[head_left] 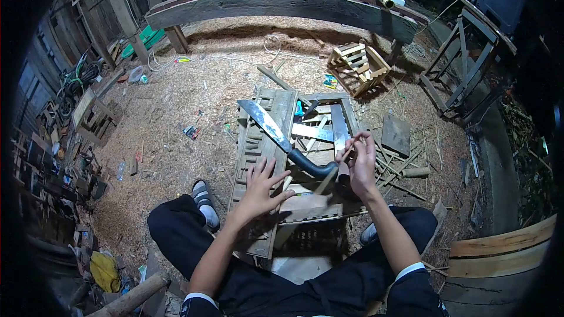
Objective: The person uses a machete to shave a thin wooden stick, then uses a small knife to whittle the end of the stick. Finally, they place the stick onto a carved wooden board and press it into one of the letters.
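Note:
A large knife [269,129] with a black handle [312,166] lies across a carved wooden panel [285,103] and a slatted wooden frame [346,105]. My left hand [262,191] rests over the panel's near part, fingers spread, left of the knife handle. My right hand [359,164] is raised over the frame's right side, its fingers pinched around a small thin piece of wood [349,152]. Below it, a stick-like piece [326,181] looks blurred. Inside the frame lie a flat metal blade [313,132] and a grey board [339,123].
Behind stands a long wooden bench [282,4]. A slatted crate [359,67] sits on the shavings-covered floor. Thin sticks and a flat board [396,135] lie at the right, near a wooden stand [467,61]. Planks [499,252] are at the lower right.

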A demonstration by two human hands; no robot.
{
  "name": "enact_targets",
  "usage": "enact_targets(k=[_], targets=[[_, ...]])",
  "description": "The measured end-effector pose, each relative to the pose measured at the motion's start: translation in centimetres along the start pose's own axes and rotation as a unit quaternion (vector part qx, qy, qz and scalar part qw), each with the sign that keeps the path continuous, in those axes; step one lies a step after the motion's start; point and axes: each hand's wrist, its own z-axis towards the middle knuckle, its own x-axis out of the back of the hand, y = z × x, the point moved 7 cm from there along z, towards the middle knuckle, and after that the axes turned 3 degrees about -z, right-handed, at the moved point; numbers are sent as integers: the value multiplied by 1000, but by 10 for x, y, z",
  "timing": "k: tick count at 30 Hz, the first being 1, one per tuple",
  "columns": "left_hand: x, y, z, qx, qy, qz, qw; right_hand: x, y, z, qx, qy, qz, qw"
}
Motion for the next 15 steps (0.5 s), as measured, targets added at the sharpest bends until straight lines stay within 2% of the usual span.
enact_targets(k=[2, 3, 4, 6, 8, 10, 12, 15], targets=[[1, -1, -3, 0, 51, 11, 999, 1, -13, 1, 18, 17, -223, 975], [10, 3, -2, 14, 80, 16, 997, -9, -9, -4, -12, -22, -332, 943], [10, 2, 0, 13, 78, 16, 997, 0, 23, 6, 185, -52, -526, 828], [10, -7, 2, 36, 96, 53, 993, -39, 37, -21, 251, -126, -607, 743], [4, -14, 2, 50, 81, 58, 994, -64, 42, -34, 158, -145, -717, 663], [3, -13, 2, 46, 72, 97, 992, -68, 46, -29, 182, -137, -724, 652], [4, -14, 3, 60, 67, 106, 990, -59, 56, -17, 133, -136, -757, 625], [9, -12, 7, 100, 61, 108, 987, -55, 47, -12, 159, -148, -752, 622]])
